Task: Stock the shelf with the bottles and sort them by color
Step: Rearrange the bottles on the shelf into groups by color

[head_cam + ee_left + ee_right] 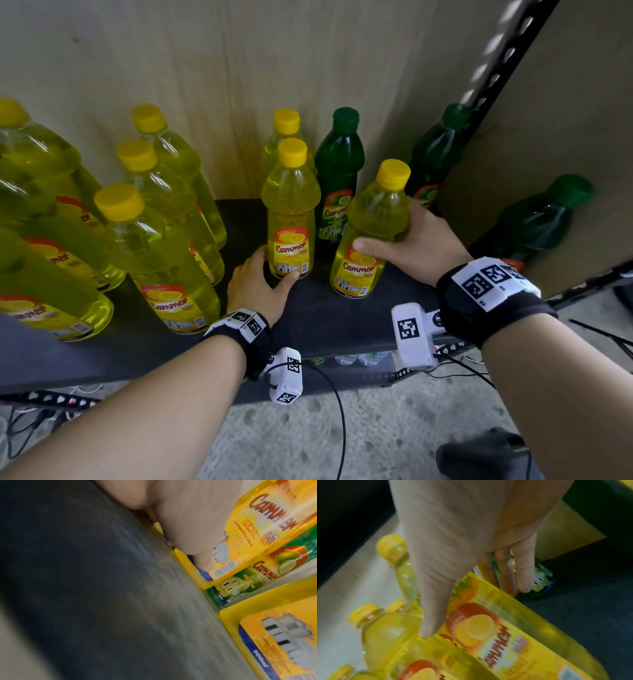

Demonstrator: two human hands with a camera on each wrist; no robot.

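Note:
On the dark shelf board (325, 318) stands a small yellow bottle (291, 212) with a yellow cap. My left hand (270, 270) grips it near the base, thumb (85, 562) on the label (240, 534). My right hand (394, 236) holds a second small yellow bottle (366, 240) at its shoulder. It leans to the right with its base at the shelf, and I cannot tell whether it touches. In the right wrist view my thumb (428, 628) lies across this bottle (505, 635). A green bottle (339, 178) stands between and behind the two.
Several large yellow bottles (154, 246) crowd the shelf's left side. A third small yellow bottle (286, 130) stands at the back wall. Two more green bottles (435, 154) (541, 219) stand at the right by the slotted metal upright (507, 61). Cables lie on the concrete floor (376, 428) below.

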